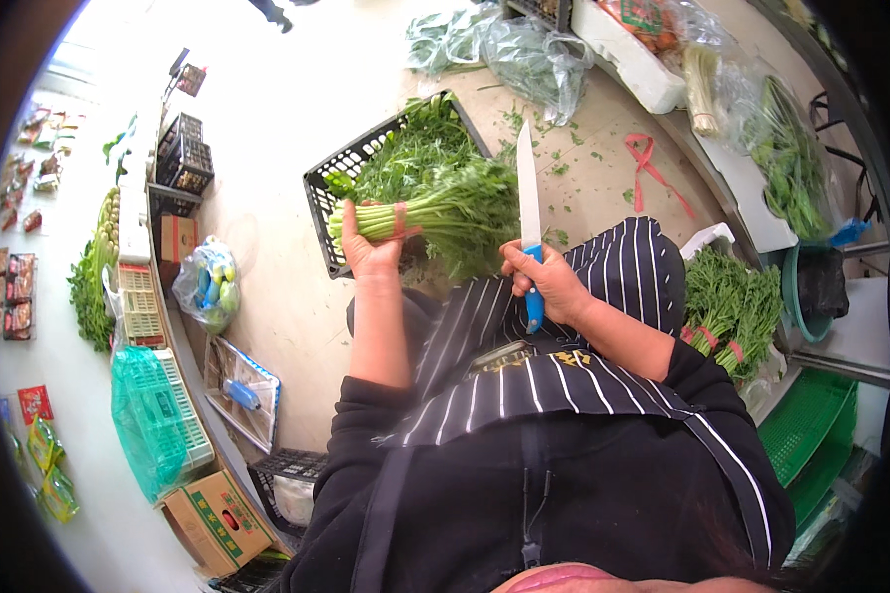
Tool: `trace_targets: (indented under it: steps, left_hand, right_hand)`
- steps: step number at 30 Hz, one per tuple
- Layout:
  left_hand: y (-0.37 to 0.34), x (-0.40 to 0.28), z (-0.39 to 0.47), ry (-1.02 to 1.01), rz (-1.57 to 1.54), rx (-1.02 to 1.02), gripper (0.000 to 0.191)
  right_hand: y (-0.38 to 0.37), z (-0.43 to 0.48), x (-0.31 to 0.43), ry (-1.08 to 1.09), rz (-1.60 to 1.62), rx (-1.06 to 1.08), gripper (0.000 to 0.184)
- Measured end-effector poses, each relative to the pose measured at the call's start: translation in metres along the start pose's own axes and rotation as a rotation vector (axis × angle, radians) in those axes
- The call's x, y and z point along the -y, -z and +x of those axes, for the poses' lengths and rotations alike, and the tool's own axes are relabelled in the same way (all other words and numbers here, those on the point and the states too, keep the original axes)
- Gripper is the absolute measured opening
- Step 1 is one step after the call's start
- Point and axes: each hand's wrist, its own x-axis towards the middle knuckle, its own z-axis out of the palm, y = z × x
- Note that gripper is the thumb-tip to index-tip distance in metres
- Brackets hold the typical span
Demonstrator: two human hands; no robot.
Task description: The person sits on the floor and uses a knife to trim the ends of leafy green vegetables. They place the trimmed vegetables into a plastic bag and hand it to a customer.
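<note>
My left hand (373, 248) grips the pale stem end of a bunch of leafy greens (460, 211), which a pink band (400, 219) ties around the stems. The leaves point right and look slightly blurred. Below the bunch, a black plastic crate (326, 174) holds more loose greens (423, 148). In my right hand (552, 282) is a kitchen knife (530, 193) with a blue handle; its blade points up and away from me, just right of the leaf tips. Blade and bunch appear close, but I cannot tell whether they touch.
Leaf scraps (556, 167) and a loose pink ribbon (641, 170) lie on the floor. Clear plastic bags (526, 55) sit beyond the crate. At right, tied greens (734, 304) fill a white box. A bag of vegetables (208, 285) and a cardboard box (222, 522) stand at left.
</note>
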Motion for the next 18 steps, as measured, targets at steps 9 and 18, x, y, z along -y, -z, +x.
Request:
trace_targets:
  steps: [9, 18]
  left_hand:
    - [-0.042, 0.012, -0.033, -0.151, -0.147, 0.091, 0.033]
    - [-0.054, 0.091, -0.102, -0.063, 0.092, 0.442, 0.019]
  right_hand:
    - [-0.001, -0.036, 0.025, -0.043, 0.407, 0.012, 0.04]
    - [-0.037, -0.017, 0.028, -0.165, 0.652, -0.018, 0.042]
